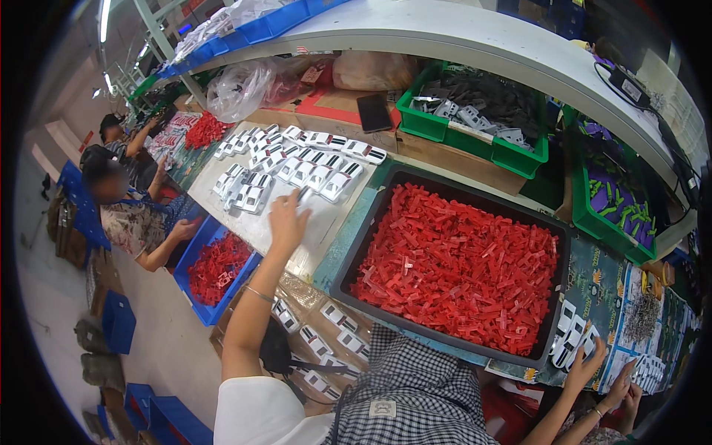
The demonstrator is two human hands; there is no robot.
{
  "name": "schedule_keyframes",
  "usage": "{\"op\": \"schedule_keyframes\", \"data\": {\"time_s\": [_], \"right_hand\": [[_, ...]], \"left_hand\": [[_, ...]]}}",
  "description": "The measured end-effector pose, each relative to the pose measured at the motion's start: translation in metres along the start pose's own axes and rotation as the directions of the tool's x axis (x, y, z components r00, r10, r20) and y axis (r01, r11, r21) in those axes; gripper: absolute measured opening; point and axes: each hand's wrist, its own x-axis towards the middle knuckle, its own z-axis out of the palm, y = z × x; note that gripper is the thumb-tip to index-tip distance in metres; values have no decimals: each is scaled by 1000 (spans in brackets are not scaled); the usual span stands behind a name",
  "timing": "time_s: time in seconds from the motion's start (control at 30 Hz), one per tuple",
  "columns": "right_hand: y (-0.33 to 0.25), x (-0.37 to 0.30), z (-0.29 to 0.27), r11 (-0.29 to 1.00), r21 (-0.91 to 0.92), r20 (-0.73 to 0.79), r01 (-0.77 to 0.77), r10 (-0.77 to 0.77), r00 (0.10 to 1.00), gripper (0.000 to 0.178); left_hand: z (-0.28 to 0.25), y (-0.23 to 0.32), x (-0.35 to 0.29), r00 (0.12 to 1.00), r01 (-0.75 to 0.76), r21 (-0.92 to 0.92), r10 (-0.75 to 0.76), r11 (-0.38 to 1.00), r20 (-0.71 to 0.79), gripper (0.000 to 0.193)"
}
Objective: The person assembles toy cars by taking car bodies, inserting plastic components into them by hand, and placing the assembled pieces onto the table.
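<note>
My left hand (pixel 288 224) is over the pale board, fingers apart and holding nothing, just below rows of white toy car bodies (pixel 326 178) with dark windows and stripes. Its fingertips come close to the nearest ones; I cannot tell whether they touch. My right hand (pixel 584 365) is at the right, by the corner of a black tray (pixel 560 282). Its fingers are closed around the end of a white toy car (pixel 588 343), beside others like it. The black tray between my hands is heaped with small red plastic parts (pixel 460 267).
Green bins (pixel 519 159) of grey and white parts stand behind the tray, a phone (pixel 374 113) beside them. More white car bodies (pixel 315 343) lie in a box below the board. Another person's hands (pixel 627 389) work at right. A blue bin (pixel 199 308) sits left, near two seated people.
</note>
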Motion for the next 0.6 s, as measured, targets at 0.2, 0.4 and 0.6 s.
{"op": "schedule_keyframes", "data": {"time_s": [0.2, 0.4, 0.6], "right_hand": [[12, -43, 0, 994, 65, 69, -83, 78, 995, 53], [18, -33, -2, 939, 261, 144, -222, 189, 971, 64], [32, -17, -8, 556, 556, 310, -618, 551, 774, 73]], "left_hand": [[33, -104, 13, 941, 332, 306, -335, 892, -44, 58], [51, -117, 34, 914, 402, 267, -399, 876, -70, 72], [36, -5, 36, 980, -138, 51, 144, 989, -135, 62]]}}
